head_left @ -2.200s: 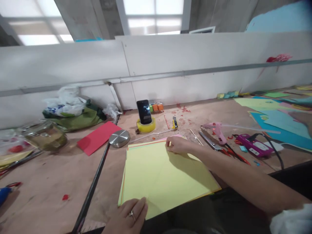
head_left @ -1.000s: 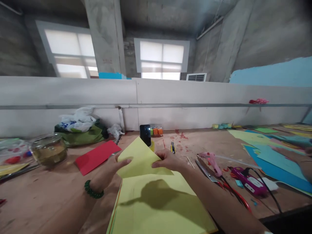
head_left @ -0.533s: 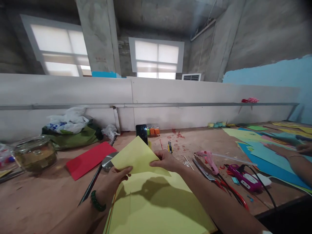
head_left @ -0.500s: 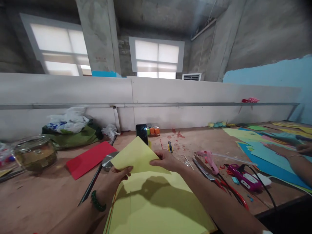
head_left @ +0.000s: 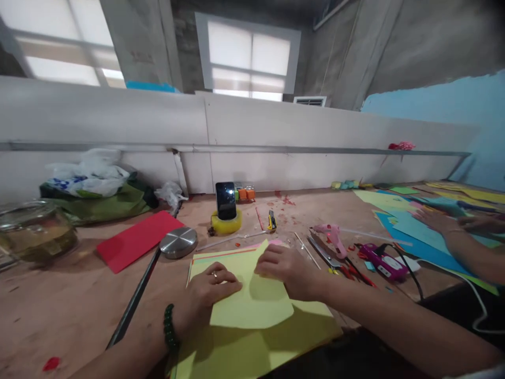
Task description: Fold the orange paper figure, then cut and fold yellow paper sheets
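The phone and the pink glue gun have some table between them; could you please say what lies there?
In the head view, a thin red strip and a yellow utility knife lie between the phone and the pink glue gun.

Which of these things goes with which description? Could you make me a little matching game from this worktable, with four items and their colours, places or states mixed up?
Column one:
1. phone
2. glue gun
3. person's left hand
4. power strip

Column two:
A. pink, lying on the table
B. purple
C. propped up by a yellow roll
D. resting on pale yellow paper, wearing a ring

Right pairs: 1-C, 2-A, 3-D, 4-B.
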### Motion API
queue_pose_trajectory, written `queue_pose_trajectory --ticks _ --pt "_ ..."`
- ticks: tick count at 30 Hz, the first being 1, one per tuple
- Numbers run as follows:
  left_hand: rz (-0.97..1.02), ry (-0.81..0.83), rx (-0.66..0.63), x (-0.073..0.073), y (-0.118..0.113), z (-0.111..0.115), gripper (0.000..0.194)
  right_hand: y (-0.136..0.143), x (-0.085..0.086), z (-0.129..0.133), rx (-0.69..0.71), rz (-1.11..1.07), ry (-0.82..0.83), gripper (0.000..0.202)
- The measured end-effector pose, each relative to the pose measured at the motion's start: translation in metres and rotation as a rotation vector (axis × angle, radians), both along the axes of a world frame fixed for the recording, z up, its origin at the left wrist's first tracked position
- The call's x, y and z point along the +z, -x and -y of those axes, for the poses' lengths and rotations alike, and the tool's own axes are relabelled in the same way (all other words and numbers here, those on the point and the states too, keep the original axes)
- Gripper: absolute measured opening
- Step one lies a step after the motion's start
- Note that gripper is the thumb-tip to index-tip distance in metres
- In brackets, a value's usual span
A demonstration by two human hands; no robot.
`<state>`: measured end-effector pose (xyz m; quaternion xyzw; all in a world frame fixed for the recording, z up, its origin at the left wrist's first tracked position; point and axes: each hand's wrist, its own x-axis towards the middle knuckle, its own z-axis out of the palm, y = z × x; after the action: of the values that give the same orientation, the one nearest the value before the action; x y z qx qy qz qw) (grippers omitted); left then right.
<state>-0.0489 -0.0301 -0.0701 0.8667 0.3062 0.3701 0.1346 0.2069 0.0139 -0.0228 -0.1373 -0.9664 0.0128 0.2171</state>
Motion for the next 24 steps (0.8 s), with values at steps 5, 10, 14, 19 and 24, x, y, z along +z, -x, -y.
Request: queue_pose_trajectory --ticks 5,10,14,19,24 --pt "-0.403 0.007 -0.078 0.007 -0.019 0.012 0.014 -0.023 -0.047 0.034 -0.125 0.015 0.157 0.032" --pt "-0.516 0.103 -0.083 0.028 -0.02 0.023 0.037 -0.032 -0.039 0.053 -0.185 0.011 0.358 0.042" --pt "-0.452 0.213 -0.154 0.038 -0.012 0.023 0.068 -0.041 -0.008 0.041 -0.131 0.244 0.624 0.064" --pt "-0.385 0.277 -0.108 0.035 -0.009 0.021 0.058 -0.012 0.019 0.003 -0.351 0.478 0.733 0.03" --pt "-0.641 0.133 0.139 0.024 -0.021 0.033 0.029 0.054 0.022 -0.016 -0.428 0.59 0.7 0.036"
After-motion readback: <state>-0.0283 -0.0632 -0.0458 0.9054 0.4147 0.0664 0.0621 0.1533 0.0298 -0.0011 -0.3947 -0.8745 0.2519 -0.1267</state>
